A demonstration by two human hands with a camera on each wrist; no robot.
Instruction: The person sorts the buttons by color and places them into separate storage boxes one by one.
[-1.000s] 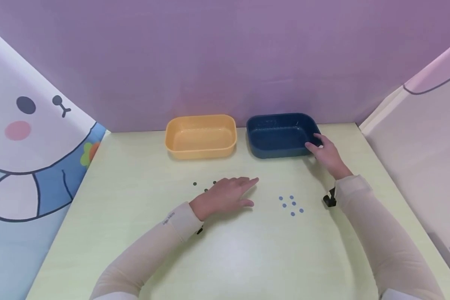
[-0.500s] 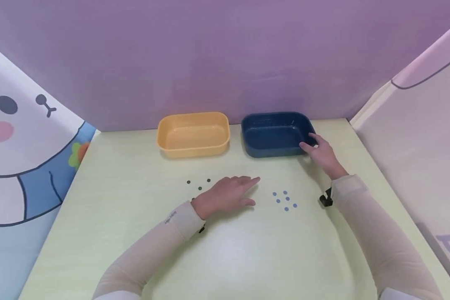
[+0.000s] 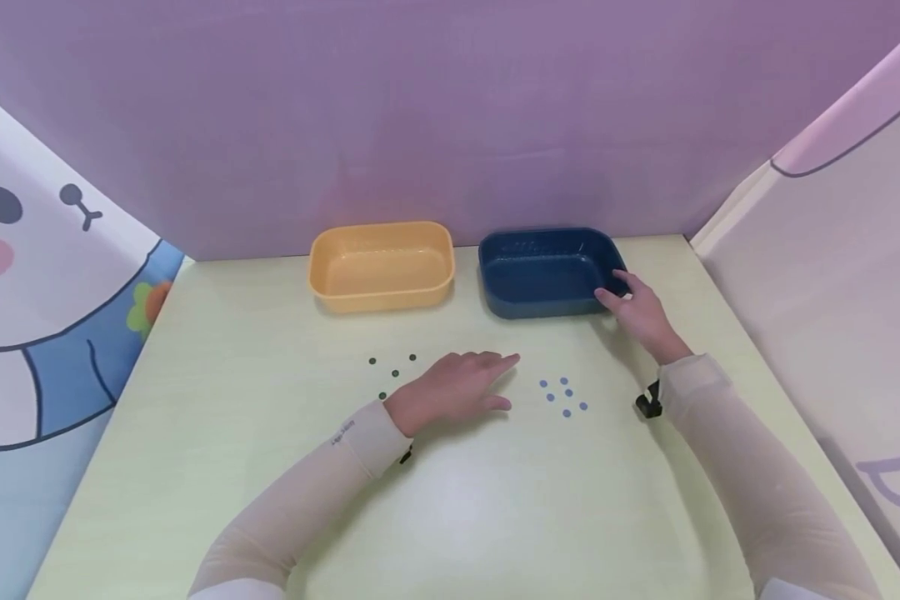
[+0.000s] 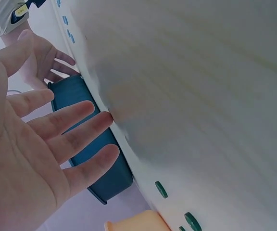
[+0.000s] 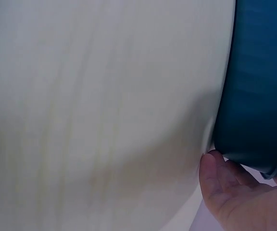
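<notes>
My right hand (image 3: 642,317) grips the near right corner of the dark blue plastic tray (image 3: 547,308), thumb and index finger over its rim. In the right wrist view, other fingers (image 5: 215,178) lie low against the tray's outer corner. My left hand (image 3: 453,390) hovers palm down over the table with fingers extended, holding nothing. Its spread fingers (image 4: 76,142) show in the left wrist view. Small green discs (image 3: 395,373) lie beyond the left wrist, and several small blue discs (image 3: 568,392) lie between the hands.
A yellow tray (image 3: 382,302) stands left of the blue one, near the purple backdrop (image 3: 420,108). Printed side panels (image 3: 832,292) flank the pale table (image 3: 450,533). A black wrist-camera mount (image 3: 649,404) hangs under the right cuff.
The head view has shifted slightly, so the scene slides left. The blue tray has moved a little nearer and rightward relative to the yellow tray, with my right hand. My left hand stays nearly still.
</notes>
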